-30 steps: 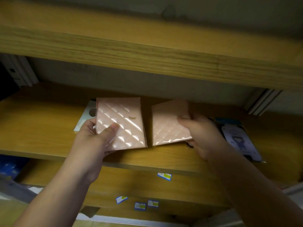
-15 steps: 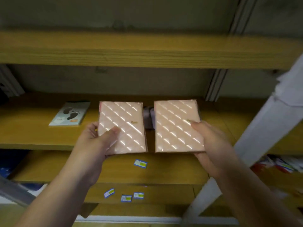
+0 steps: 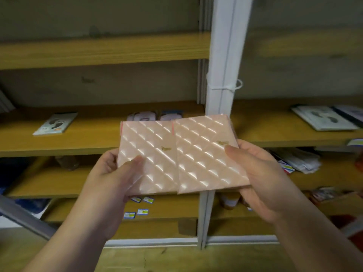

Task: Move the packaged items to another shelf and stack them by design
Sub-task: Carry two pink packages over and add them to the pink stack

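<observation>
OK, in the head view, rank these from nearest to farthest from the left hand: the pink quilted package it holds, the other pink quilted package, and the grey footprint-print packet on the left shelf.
1. Left pink quilted package, gripped by the left hand.
2. Right pink quilted package, just beside it, held by the right hand.
3. Grey footprint-print packet, lying back on the wooden shelf, up and left.

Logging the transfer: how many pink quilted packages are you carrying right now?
2. One pink quilted package is gripped in the left hand; the other is in the right hand, its edge overlapping the first. Any more stacked beneath them would be hidden.
</observation>
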`<action>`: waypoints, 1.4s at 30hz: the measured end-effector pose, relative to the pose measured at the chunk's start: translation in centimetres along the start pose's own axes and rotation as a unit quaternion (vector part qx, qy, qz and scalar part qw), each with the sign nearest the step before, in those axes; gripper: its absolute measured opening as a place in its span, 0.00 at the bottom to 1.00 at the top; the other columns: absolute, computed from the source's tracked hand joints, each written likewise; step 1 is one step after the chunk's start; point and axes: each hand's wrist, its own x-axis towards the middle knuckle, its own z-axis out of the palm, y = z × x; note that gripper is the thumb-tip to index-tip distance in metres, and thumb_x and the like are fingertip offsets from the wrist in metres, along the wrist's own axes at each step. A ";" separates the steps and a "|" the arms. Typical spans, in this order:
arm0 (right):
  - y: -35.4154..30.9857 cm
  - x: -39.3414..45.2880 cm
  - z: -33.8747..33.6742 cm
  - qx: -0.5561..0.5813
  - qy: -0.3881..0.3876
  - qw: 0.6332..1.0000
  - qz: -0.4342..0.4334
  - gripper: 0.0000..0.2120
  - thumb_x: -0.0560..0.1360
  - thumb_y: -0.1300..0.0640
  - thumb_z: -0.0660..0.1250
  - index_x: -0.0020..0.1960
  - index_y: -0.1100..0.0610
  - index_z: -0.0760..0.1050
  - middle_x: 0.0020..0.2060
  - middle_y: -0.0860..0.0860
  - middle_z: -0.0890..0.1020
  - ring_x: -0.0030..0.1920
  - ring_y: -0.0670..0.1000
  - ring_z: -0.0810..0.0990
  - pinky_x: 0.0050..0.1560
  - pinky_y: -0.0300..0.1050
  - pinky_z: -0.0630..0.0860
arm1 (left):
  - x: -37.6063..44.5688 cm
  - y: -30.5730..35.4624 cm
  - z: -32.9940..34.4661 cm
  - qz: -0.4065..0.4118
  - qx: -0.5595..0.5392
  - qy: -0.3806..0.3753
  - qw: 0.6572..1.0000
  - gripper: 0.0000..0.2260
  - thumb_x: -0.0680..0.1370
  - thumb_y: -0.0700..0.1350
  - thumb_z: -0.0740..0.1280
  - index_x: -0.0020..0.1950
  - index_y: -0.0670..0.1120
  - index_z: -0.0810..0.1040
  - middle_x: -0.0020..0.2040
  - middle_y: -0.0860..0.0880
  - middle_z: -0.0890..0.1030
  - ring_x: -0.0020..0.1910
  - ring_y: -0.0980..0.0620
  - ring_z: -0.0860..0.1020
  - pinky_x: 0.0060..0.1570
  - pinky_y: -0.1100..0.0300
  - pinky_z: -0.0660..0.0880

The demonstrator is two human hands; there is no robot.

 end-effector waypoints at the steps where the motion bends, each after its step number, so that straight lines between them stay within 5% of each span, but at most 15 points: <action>1: -0.4 -0.8 -1.2 0.003 0.007 1.000 -0.002 0.22 0.71 0.53 0.69 0.65 0.53 0.77 0.56 0.55 0.86 0.56 0.56 0.86 0.54 0.53 0.82 | -0.6 -0.3 1.2 -0.004 0.004 -0.008 1.000 0.20 0.70 0.47 0.75 0.59 0.44 0.77 0.50 0.40 0.87 0.42 0.45 0.86 0.34 0.56 0.80; 5: -2.2 -3.6 -5.9 -0.017 0.057 0.998 0.000 0.17 0.77 0.55 0.66 0.65 0.53 0.77 0.54 0.58 0.86 0.48 0.58 0.86 0.34 0.46 0.83 | -2.0 -1.5 6.2 -0.014 0.028 -0.040 0.999 0.20 0.68 0.50 0.78 0.58 0.49 0.79 0.52 0.42 0.87 0.44 0.44 0.87 0.34 0.56 0.80; 9: -4.0 -5.0 -10.7 -0.043 0.148 0.988 -0.012 0.11 0.80 0.55 0.63 0.60 0.51 0.78 0.52 0.56 0.87 0.51 0.59 0.86 0.55 0.62 0.81 | -1.9 -3.0 11.4 -0.045 0.020 -0.084 0.995 0.14 0.72 0.47 0.74 0.57 0.51 0.80 0.51 0.43 0.87 0.41 0.46 0.87 0.30 0.58 0.80; 14: -6.0 -6.2 -16.4 -0.036 0.216 0.974 -0.058 0.09 0.81 0.63 0.61 0.54 0.54 0.78 0.41 0.49 0.88 0.42 0.40 0.86 0.37 0.33 0.80 | 0.0 -4.9 18.3 -0.086 0.022 -0.134 0.987 0.12 0.77 0.43 0.70 0.60 0.51 0.78 0.51 0.46 0.87 0.46 0.45 0.87 0.35 0.56 0.82; 16: -6.7 -6.2 -18.9 -0.020 0.235 0.970 -0.059 0.08 0.80 0.58 0.65 0.55 0.54 0.81 0.43 0.50 0.88 0.42 0.45 0.87 0.37 0.37 0.82 | 1.3 -5.9 21.3 -0.091 0.023 -0.141 0.986 0.12 0.77 0.42 0.70 0.61 0.50 0.78 0.51 0.47 0.87 0.46 0.45 0.87 0.37 0.55 0.81; 20: -8.7 -5.8 -24.2 0.014 0.277 0.959 -0.058 0.11 0.76 0.56 0.69 0.39 0.48 0.88 0.37 0.50 0.88 0.39 0.49 0.88 0.36 0.41 0.82 | 4.4 -8.1 27.0 -0.107 0.019 -0.160 0.981 0.12 0.77 0.43 0.70 0.60 0.53 0.77 0.48 0.50 0.88 0.45 0.48 0.87 0.37 0.55 0.81; 22: -9.9 -5.4 -26.3 0.028 0.292 0.954 -0.066 0.06 0.72 0.55 0.72 0.45 0.51 0.88 0.41 0.53 0.88 0.39 0.50 0.88 0.37 0.41 0.81 | 6.2 -9.0 29.7 -0.116 0.019 -0.176 0.977 0.12 0.77 0.45 0.70 0.59 0.55 0.77 0.47 0.52 0.88 0.43 0.50 0.87 0.35 0.57 0.81; 24: -10.9 -4.9 -28.5 0.039 0.301 0.950 -0.073 0.11 0.69 0.54 0.74 0.50 0.55 0.87 0.46 0.55 0.88 0.42 0.51 0.87 0.40 0.42 0.82 | 7.9 -9.7 32.4 -0.124 0.019 -0.196 0.973 0.12 0.77 0.45 0.70 0.59 0.56 0.77 0.48 0.52 0.88 0.45 0.50 0.87 0.39 0.54 0.82; 29: -13.0 -3.2 -33.2 0.071 0.328 0.938 -0.086 0.11 0.71 0.56 0.73 0.51 0.58 0.87 0.49 0.58 0.87 0.47 0.55 0.87 0.43 0.44 0.83 | 11.2 -10.7 38.8 -0.146 0.029 -0.228 0.962 0.12 0.78 0.44 0.70 0.59 0.55 0.77 0.46 0.52 0.88 0.46 0.48 0.87 0.50 0.45 0.82; 35: -14.3 -2.1 -37.6 0.094 0.358 0.924 -0.091 0.12 0.68 0.55 0.73 0.50 0.57 0.87 0.50 0.59 0.87 0.48 0.55 0.87 0.45 0.46 0.84 | 12.5 -11.3 44.7 -0.163 0.024 -0.240 0.957 0.10 0.79 0.41 0.68 0.59 0.51 0.76 0.42 0.51 0.87 0.39 0.50 0.86 0.29 0.58 0.82; 42: -16.1 -1.2 -44.5 0.110 0.338 0.931 -0.083 0.13 0.72 0.57 0.72 0.54 0.60 0.85 0.51 0.60 0.86 0.48 0.56 0.86 0.49 0.48 0.84 | 13.2 -13.8 51.3 -0.153 0.042 -0.222 0.962 0.10 0.78 0.41 0.69 0.59 0.51 0.78 0.48 0.48 0.88 0.42 0.48 0.87 0.37 0.52 0.81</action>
